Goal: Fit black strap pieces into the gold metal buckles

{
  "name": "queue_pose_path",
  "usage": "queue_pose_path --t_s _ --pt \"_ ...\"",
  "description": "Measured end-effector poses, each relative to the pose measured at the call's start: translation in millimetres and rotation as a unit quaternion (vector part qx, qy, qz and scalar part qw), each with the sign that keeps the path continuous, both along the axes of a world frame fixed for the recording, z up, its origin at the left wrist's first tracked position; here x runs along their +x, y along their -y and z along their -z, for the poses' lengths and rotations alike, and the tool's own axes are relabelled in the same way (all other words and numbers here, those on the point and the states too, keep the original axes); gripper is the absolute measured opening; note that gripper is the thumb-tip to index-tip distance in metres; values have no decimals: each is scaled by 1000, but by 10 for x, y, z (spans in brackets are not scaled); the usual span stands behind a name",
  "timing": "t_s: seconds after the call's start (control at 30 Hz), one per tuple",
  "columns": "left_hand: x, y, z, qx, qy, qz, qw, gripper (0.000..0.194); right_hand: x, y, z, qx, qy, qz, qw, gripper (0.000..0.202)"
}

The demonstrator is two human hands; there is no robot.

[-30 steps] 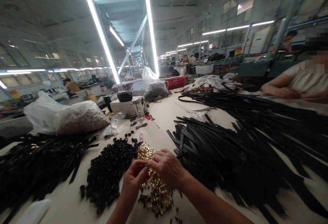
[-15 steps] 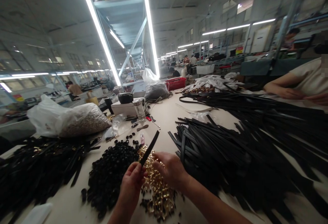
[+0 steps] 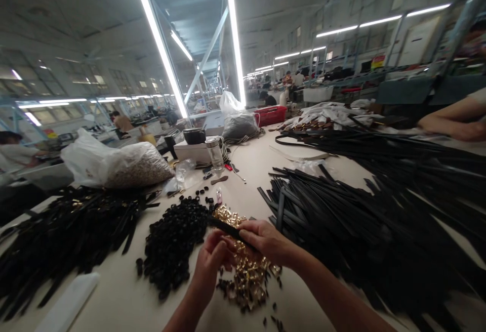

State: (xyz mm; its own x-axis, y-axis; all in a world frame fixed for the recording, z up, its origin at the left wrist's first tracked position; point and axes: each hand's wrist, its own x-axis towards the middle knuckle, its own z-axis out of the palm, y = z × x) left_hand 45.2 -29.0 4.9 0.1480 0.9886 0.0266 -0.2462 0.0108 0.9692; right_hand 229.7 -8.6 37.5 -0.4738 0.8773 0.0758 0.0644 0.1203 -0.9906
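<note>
Holding a black strap between them, both hands work low at the near middle of the head view. The left hand has its grip closed, fingers curled in toward the strap's near part over the gold clips; whether its fingertips pinch the strap itself or a clip I cannot tell. The right hand has its grip closed on the strap, thumb on top, and the strap runs from it up and to the left, its far end lying over the heap of clips.

The clips form a shiny pile on the counter, directly under and just beyond the hands. Just left of them, touching the pile, sits a mound of black beads, with a few strays scattered near and far of it. Farther left lies a spread of finished straps with small gold glints. Right of the hands, a large pile of loose straps covers most of the counter, running to the far right.

At the far left stands a plastic bag full of small pale pieces; beyond the beads stand a jar and a red basket. At the far right edge, another person's arm rests on the counter.
</note>
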Motion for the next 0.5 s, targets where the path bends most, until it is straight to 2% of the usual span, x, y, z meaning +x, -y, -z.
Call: queue_pose_path --t_s 0.1,0.17,0.23,0.37,0.5 --pt "-115 -96 -62 -30 47 -95 994 51 47 15 -73 91 135 -5 987 30" --pt "-167 -126 -91 -36 39 -115 992 44 65 17 -106 122 180 0 976 32" --pt "-185 -133 -99 -39 25 -114 992 37 77 15 -121 150 211 9 966 32" --pt "-134 -117 -74 -57 14 -101 993 37 51 30 -103 178 242 55 952 19" --pt "-61 -93 -56 -65 4 -86 994 39 -75 82 -37 185 220 94 953 25"
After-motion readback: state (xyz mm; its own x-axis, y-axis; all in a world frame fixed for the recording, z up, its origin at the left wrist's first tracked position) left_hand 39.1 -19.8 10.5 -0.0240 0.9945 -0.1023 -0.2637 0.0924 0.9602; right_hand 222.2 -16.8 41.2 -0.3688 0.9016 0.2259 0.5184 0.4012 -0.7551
